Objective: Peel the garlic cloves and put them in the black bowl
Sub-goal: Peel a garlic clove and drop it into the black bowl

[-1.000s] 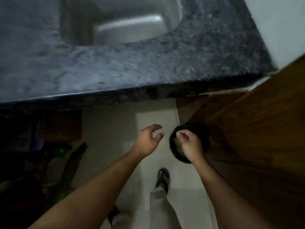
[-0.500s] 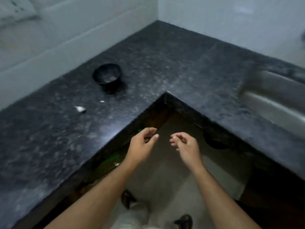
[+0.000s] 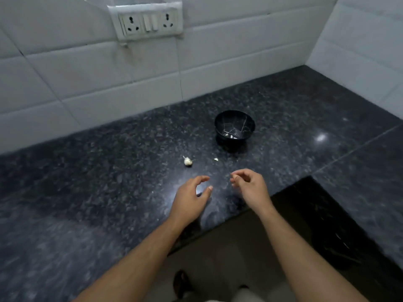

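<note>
Both over the near edge of the dark counter [image 3: 87, 171] now — left hand [image 3: 189, 201] with fingers loosely curved and nothing in them, right hand [image 3: 250, 188] with fingertips pulled together, maybe pinching a tiny pale bit, too small to tell for sure. Half a second ago, lower down, in front of the counter corner, above the floor; a second ago, down by a dark round bin near a wooden door. Up and forward since then. Looks like skins thrown away and back for more garlic. One garlic clove [image 3: 187, 161] on the counter, just ahead of the left hand, skin looks to be on. Small white scrap [image 3: 216, 159] a bit to its right. Black bowl [image 3: 234, 127] further back, near the tiled wall [image 3: 130, 73], with a few pale pieces inside. Probably next — pick up that clove and peel it.
</note>
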